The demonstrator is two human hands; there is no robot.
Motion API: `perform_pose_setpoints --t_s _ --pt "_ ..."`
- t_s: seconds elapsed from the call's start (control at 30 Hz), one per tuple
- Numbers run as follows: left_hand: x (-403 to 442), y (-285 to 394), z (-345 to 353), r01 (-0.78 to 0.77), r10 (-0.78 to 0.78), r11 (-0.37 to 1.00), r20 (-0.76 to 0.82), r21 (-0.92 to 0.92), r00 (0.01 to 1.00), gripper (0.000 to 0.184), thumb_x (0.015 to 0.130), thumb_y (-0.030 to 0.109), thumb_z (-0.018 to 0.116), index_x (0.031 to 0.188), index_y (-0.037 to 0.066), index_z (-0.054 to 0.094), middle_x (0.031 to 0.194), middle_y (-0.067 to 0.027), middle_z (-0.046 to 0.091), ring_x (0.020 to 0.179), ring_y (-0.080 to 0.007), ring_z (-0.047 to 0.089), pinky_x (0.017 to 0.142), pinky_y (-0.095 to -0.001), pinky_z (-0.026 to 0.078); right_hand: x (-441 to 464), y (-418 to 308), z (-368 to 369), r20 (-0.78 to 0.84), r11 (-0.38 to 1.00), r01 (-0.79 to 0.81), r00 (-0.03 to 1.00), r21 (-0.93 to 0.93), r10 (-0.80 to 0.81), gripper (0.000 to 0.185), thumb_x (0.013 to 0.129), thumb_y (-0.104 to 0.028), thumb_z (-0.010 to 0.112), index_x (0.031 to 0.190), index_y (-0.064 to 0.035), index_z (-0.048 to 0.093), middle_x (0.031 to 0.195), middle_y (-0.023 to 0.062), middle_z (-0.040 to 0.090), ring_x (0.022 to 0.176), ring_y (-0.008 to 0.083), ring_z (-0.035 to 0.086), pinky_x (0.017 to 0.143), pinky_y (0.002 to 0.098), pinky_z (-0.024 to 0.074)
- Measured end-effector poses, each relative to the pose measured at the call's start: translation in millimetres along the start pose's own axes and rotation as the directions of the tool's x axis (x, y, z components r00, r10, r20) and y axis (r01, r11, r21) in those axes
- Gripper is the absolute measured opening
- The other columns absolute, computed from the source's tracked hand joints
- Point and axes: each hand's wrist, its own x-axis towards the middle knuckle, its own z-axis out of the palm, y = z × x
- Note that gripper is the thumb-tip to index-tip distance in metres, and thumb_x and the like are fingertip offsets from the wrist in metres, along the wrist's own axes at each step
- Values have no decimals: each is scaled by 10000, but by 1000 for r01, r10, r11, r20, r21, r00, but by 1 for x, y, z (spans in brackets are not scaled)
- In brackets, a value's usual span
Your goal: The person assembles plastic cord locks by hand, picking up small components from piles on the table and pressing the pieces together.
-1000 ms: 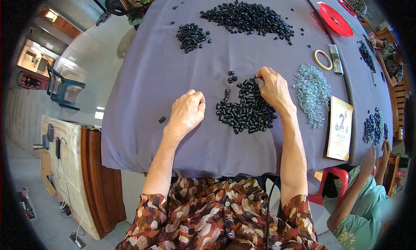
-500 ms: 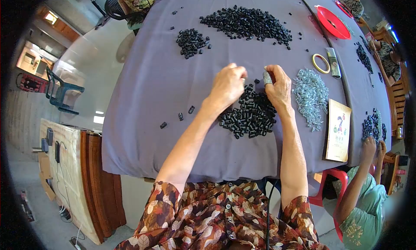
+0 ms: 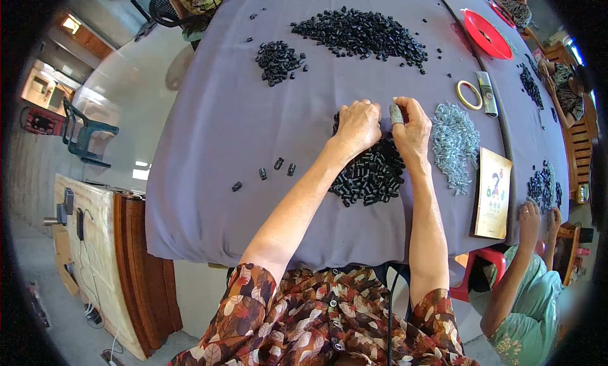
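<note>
My left hand (image 3: 359, 126) is over the back of a pile of small black cylindrical plastic pieces (image 3: 368, 179), its fingers curled closed and its fingertips mostly hidden. Close by on the right, my right hand (image 3: 413, 130) is bent with thumb and fingers drawn together. A grey wrap (image 3: 396, 114) covers one of its digits. What either hand grips is too small or hidden to tell. Several single black pieces (image 3: 278, 163) lie on the cloth left of my left forearm. To the right of my right hand is a heap of small clear plastic pieces (image 3: 455, 144).
The table wears a grey cloth (image 3: 209, 176). Farther back are a large black heap (image 3: 361, 36) and a smaller one (image 3: 278, 63). At right lie a tape roll (image 3: 468, 95), a booklet (image 3: 494, 192) and a red tray (image 3: 486, 34). A co-worker's hands (image 3: 531, 217) are at far right.
My left hand has moved right and down over the black pile, nearer my right hand. My right hand has shifted slightly right. Another loose black piece now shows beside my left forearm.
</note>
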Motion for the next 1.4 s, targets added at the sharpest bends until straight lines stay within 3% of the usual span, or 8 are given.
perform_pose_setpoints --t_s 0.17,0.27,0.3,0.33,0.4,0.57,0.9,1.4 --pt "-8 1 3 -57 53 998 -119 -38 991 110 707 41 553 813 13 570 838 -147 586 825 -322 563 735 -421 434 1 4 -1 3 992 -115 993 55 115 310 664 93 472 946 14 570 822 142 612 753 206 608 703 292 477" --pt "-11 -13 0 -90 -11 942 -297 -323 955 71 733 20 548 803 9 548 824 -134 580 769 -278 571 679 -377 444 2 6 -4 14 975 -184 983 127 184 308 688 94 481 970 12 573 837 106 623 755 155 592 708 268 470" --pt "-15 -18 -3 -93 -87 884 -357 -458 930 45 755 -1 562 789 8 534 754 -79 567 676 -174 552 613 -299 439 2 3 -5 35 962 -219 976 162 216 299 702 93 487 976 10 574 834 88 622 749 140 582 705 261 467" --pt "-22 -18 -14 -14 -192 786 -266 -618 945 55 775 3 584 794 14 534 706 -14 546 634 -76 503 576 -225 419 2 0 -4 58 946 -254 967 200 248 289 716 92 493 981 9 574 832 71 622 743 125 572 702 254 463" --pt "-35 -18 -35 92 -290 647 -132 -757 948 59 787 10 592 802 23 536 697 24 537 637 -35 472 580 -200 412 0 -4 1 115 926 -287 957 247 266 250 755 73 513 986 4 577 821 41 612 735 104 554 691 238 455" --pt "-47 -26 -30 107 -326 449 -51 -887 944 168 790 9 604 957 17 586 803 21 581 690 -33 517 601 -180 430 -6 -27 7 288 860 -360 920 362 265 164 813 0 561 976 4 581 800 12 603 711 70 538 659 222 451" --pt "-48 -31 -28 96 -281 428 -31 -899 959 280 795 -26 582 1071 18 591 817 21 581 675 -27 509 565 -177 434 -15 -39 15 348 867 -359 907 345 237 161 806 2 563 966 11 578 782 43 618 701 91 563 660 238 465" --pt "-48 -32 -30 101 -288 511 -60 -853 956 137 797 13 605 933 28 609 752 30 597 631 -20 501 561 -180 426 -17 -36 18 308 924 -257 937 283 167 158 789 13 576 947 4 581 820 60 626 764 104 576 703 239 459"
